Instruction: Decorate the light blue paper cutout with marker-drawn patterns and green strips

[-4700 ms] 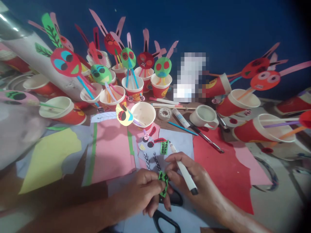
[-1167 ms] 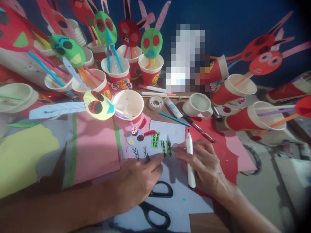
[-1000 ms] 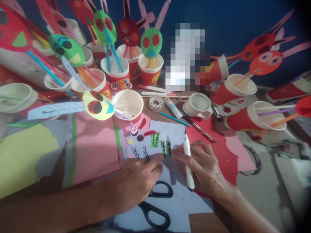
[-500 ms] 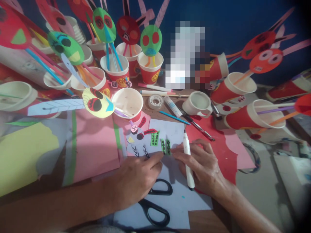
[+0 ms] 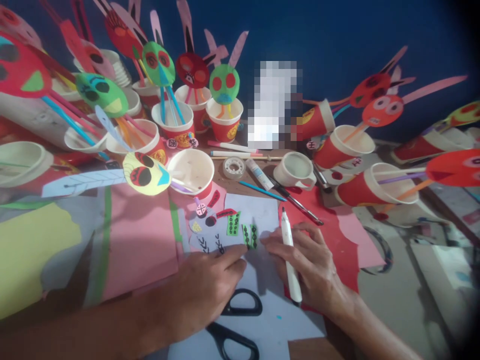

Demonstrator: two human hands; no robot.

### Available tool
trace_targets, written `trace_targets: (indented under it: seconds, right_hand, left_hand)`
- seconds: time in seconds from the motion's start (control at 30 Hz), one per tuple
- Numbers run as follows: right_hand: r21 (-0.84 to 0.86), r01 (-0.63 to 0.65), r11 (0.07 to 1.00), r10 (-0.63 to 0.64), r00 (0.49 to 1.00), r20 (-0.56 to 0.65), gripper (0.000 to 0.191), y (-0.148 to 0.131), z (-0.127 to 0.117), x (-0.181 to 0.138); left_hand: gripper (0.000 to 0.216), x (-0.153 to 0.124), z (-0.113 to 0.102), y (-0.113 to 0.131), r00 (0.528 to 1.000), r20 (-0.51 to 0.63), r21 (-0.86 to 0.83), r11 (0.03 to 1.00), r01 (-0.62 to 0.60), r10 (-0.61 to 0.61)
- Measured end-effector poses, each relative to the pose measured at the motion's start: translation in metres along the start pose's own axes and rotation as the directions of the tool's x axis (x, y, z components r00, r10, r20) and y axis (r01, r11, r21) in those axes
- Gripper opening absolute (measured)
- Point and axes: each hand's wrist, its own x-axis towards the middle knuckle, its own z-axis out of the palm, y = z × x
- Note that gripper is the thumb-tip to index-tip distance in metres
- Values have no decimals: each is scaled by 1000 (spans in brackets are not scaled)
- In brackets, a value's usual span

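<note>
My left hand (image 5: 213, 280) reaches in with its fingers drawn together, the fingertips at the lower end of a small green paper strip (image 5: 245, 236) with black drawn marks. A similar marked strip (image 5: 254, 236) lies beside it, close to the fingertips of my right hand (image 5: 313, 262). That hand is closed around a white marker (image 5: 291, 270), its dark tip pointing away from me. Both strips lie on pale blue-grey paper (image 5: 268, 215). Black-handled scissors (image 5: 242, 303) lie below, their blades hidden under my left hand.
Farther up the paper is a dotted green piece (image 5: 233, 223). Beyond it stand a paper cup (image 5: 193, 172), a tape roll (image 5: 234, 168), a glue stick (image 5: 259, 174) and a white mug (image 5: 294, 170). Cups holding paper-faced straw figures line the back. Red paper (image 5: 343, 250) lies right.
The view has shifted, so most things appear slightly lower and to the left. Both hands keep nearly the same pose over the strips, and the marker stays in my right hand.
</note>
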Motion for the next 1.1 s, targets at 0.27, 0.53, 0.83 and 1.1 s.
trace_targets:
  seconds: [0.27,0.53,0.83,1.1]
  right_hand:
    - [43,-50,998,55,991,-125,20,3,0,-1]
    - [149,-134,980,154,979,-132,47,-1,-5,-2]
    - [164,-138,977,161,977,-137,28,4,2,-3]
    - [95,-98,991,112,982,-153,39,6,8,-5]
  left_hand:
    - [21,-3,-1,-4,998,-69,-21,1000,-9,8]
    - [27,-1,-8,-4,996,-81,8,1000,26,-25]
    - [31,3,-3,-7,991,-128,73,997,-23,32]
    - [26,5,-2,-7,993,-117,95,995,-12,23]
